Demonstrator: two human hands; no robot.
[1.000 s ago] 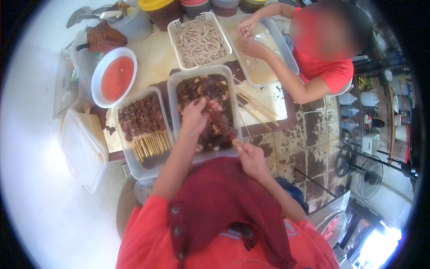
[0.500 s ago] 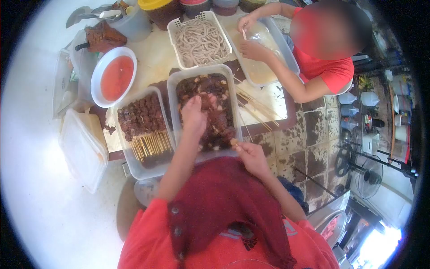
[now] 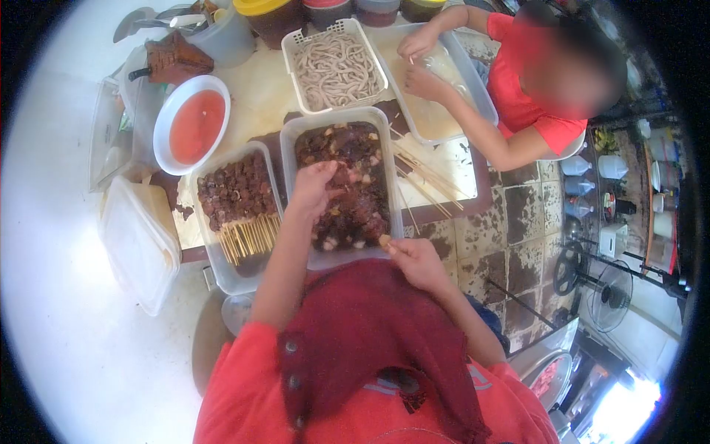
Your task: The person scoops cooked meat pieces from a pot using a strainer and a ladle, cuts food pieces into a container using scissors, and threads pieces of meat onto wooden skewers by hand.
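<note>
A clear tub of dark marinated meat (image 3: 347, 140) with pale chunks stands before me. My left hand (image 3: 314, 191) is over its middle, fingers curled at a reddish piece of meat (image 3: 345, 179). By the tub's near right corner, my right hand (image 3: 420, 263) is closed in a pinch on a small tan piece (image 3: 384, 240); whether it belongs to a skewer is unclear. On the left, a second tub (image 3: 262, 272) holds rows of skewered meat (image 3: 235, 191), their bare stick ends (image 3: 250, 240) towards me. Loose bamboo skewers (image 3: 429, 177) lie right of the meat tub.
A white basket (image 3: 294, 74) of pale strips stands behind the meat tub. At far right, a co-worker's hands (image 3: 423, 63) work over a shallow tub (image 3: 477, 100). Back left are a bowl of orange-red liquid (image 3: 196, 127) and, nearer, a lidded container (image 3: 137, 240).
My left hand has drawn slightly back and left over the meat, its fingers more visible. My right hand stays nearly in place. The co-worker leans a little further right.
</note>
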